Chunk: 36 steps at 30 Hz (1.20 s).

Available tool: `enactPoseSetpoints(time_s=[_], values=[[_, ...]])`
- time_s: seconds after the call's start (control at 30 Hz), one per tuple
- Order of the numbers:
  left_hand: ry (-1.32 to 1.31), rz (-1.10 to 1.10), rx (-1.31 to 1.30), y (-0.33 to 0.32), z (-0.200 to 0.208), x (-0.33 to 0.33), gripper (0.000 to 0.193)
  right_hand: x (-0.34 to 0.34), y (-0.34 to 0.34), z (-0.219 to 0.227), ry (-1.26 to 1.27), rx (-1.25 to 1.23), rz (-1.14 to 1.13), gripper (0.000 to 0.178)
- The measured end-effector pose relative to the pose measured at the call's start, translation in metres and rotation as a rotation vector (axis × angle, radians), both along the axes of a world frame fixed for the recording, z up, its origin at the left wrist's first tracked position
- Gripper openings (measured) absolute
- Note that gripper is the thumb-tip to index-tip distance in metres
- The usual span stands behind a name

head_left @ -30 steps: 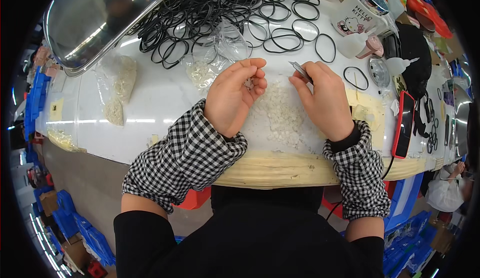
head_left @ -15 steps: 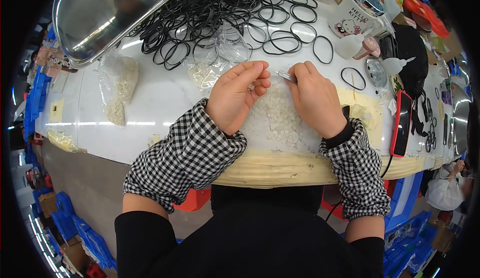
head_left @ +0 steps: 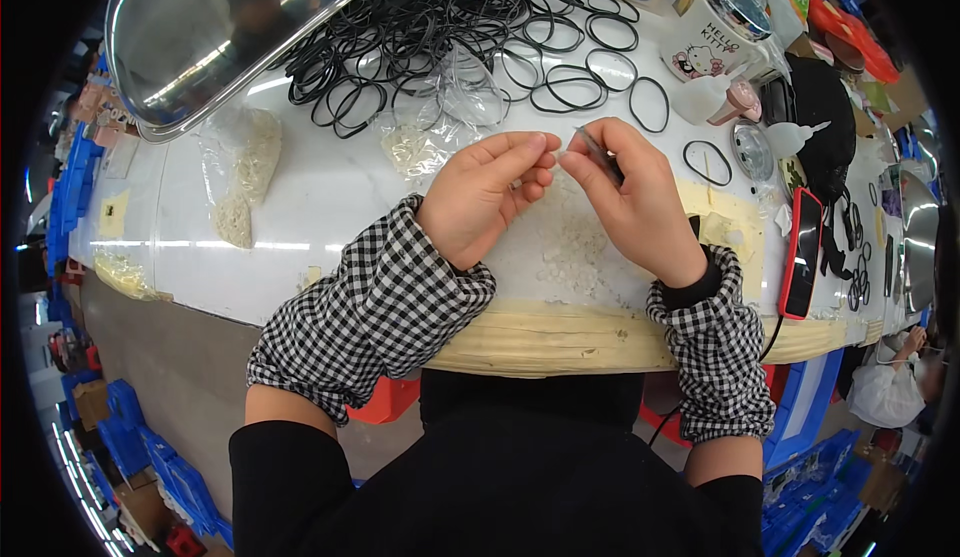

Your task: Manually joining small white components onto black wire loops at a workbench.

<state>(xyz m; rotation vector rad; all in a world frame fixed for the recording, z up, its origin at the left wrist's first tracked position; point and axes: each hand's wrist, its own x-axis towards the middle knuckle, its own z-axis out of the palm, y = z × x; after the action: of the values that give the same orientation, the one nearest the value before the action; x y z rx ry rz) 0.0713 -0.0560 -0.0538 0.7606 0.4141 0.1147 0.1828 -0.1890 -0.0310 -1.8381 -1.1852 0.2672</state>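
My left hand (head_left: 490, 192) is closed in a pinch, thumb against forefinger, on something too small to make out. Close beside it, my right hand (head_left: 640, 202) grips a slim metal tool that looks like tweezers (head_left: 597, 154). The thumb and finger of my right hand are almost at the left fingertips. Below and between the hands, many small whitish translucent pieces (head_left: 575, 247) lie scattered on the white tabletop (head_left: 300, 187). An opened clear plastic bag (head_left: 415, 149) with similar pieces lies just beyond my left hand.
A heap of black rubber rings (head_left: 420, 27) covers the far side. A shiny metal tray (head_left: 230, 37) stands at far left, above a filled clear bag (head_left: 258, 152). At right are a white cup (head_left: 705, 42), a small squeeze bottle (head_left: 790, 137) and a red-edged phone (head_left: 802, 252).
My right hand has turned and come closer to my left fingertips, its fingers now further round the tweezers, which point up and away. My left hand has shifted slightly right.
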Motion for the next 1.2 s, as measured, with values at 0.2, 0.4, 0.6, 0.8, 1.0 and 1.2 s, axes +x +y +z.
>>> enactPoseSetpoints(time_s=[0.2, 0.4, 0.6, 0.8, 1.0, 1.2], values=[[-0.125, -0.195, -0.249, 0.003, -0.001, -0.003, 0.023, -0.008, 0.0, 0.012, 0.16, 0.138, 0.024, 0.011], [-0.178, -0.204, -0.286, -0.002, 0.008, -0.004, 0.02, -0.009, -0.002, 0.014, -0.028, 0.23, 0.019, 0.013], [-0.234, -0.153, -0.252, -0.003, 0.001, -0.003, 0.019, -0.013, -0.001, 0.014, -0.11, 0.223, -0.019, 0.015], [-0.254, -0.155, -0.207, -0.003, 0.002, -0.003, 0.019, -0.012, -0.002, 0.014, -0.124, 0.276, 0.021, 0.017], [-0.273, -0.185, -0.207, -0.006, 0.005, -0.004, 0.021, -0.012, -0.004, 0.013, -0.222, 0.301, 0.045, 0.019], [-0.371, -0.169, -0.261, -0.009, 0.002, -0.004, 0.023, -0.02, -0.005, 0.018, -0.156, 0.201, -0.021, 0.019]])
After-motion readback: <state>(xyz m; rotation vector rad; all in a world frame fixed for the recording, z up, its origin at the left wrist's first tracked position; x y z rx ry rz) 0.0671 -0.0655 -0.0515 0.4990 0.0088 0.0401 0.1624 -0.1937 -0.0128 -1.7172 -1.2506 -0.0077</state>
